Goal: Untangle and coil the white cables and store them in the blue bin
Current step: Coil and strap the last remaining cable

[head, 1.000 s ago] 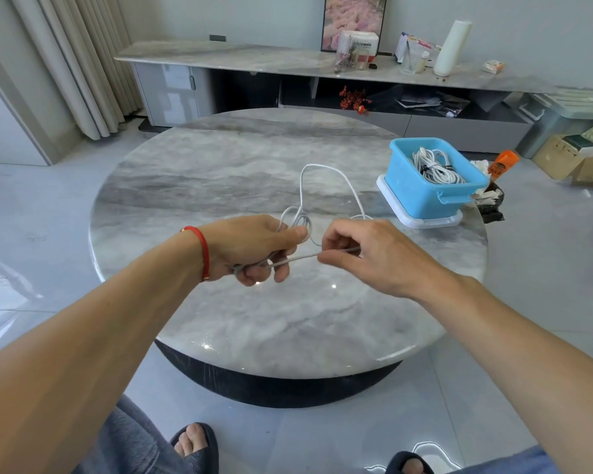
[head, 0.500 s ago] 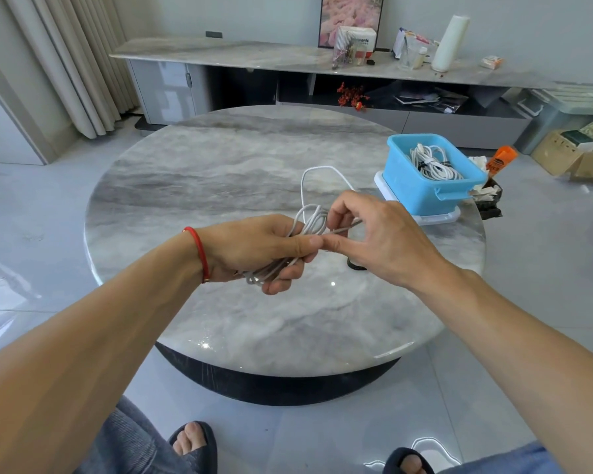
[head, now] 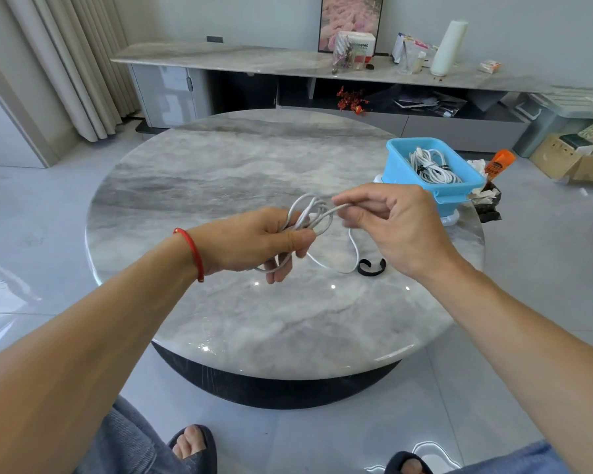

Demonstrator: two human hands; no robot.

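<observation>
My left hand [head: 257, 239] grips several loops of a white cable [head: 310, 217] above the round marble table [head: 220, 186]. My right hand [head: 391, 222] pinches a strand of the same cable just right of the loops. A loose tail of the cable hangs down and curves over the tabletop between my hands. The blue bin [head: 432, 172] stands at the table's right edge on a white lid, with coiled white cables [head: 430, 165] tied by black straps inside it.
A black curled strap [head: 372, 267] lies on the table below my right hand. An orange packet and dark bag [head: 493, 186] sit beside the bin. A long marble console [head: 288, 63] with clutter runs behind. Cardboard boxes [head: 579, 159] stand far right.
The large loop that lay stretched over the table has been gathered into the coil in my left hand. My right hand rose and drew a strand across; the black strap is uncovered.
</observation>
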